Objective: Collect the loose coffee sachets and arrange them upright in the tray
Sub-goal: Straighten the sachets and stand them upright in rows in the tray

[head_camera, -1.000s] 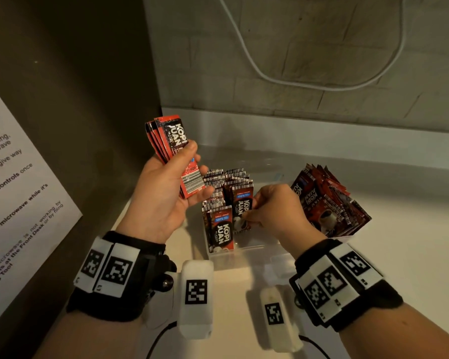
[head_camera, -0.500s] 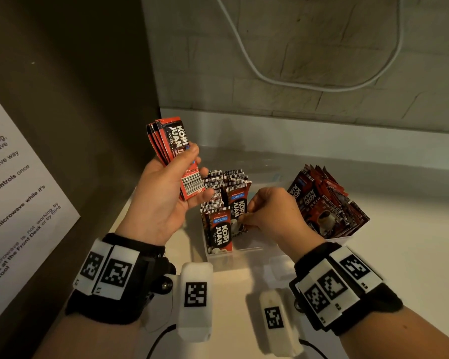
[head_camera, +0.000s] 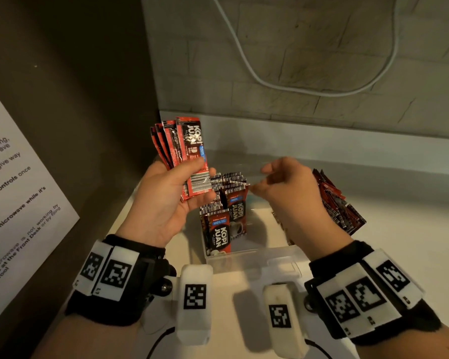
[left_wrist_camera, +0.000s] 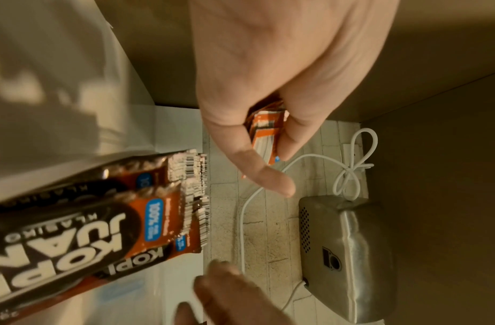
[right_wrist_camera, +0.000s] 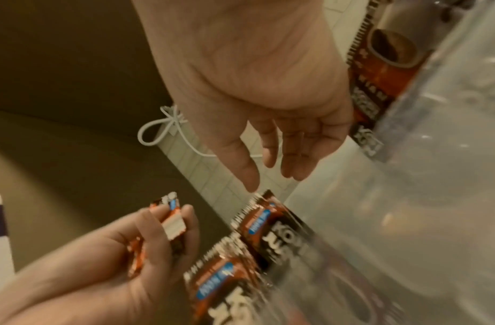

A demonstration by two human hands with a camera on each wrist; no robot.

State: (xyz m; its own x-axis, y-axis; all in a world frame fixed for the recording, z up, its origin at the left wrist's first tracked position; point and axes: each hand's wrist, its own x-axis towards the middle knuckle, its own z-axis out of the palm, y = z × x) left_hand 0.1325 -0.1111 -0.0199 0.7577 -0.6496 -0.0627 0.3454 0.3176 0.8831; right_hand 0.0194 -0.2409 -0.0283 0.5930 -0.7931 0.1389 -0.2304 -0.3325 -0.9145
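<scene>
My left hand grips a fanned bundle of red and black coffee sachets above the counter's left side, thumb across their barcode ends; the bundle's ends show between thumb and fingers in the left wrist view. Several sachets stand upright in the left part of the clear plastic tray. My right hand hovers over the tray with relaxed fingers and holds nothing. Its fingertips are just right of the standing sachets' tops.
A second pile of dark red sachets leans in a holder to the right of the tray. A dark cabinet wall with a printed notice stands on the left. A white cable hangs on the tiled back wall, and a metal appliance appears in the left wrist view.
My right hand has let go of the sachet it was setting in the tray and risen up and back, fingers now relaxed. The left hand still holds its bundle in about the same place.
</scene>
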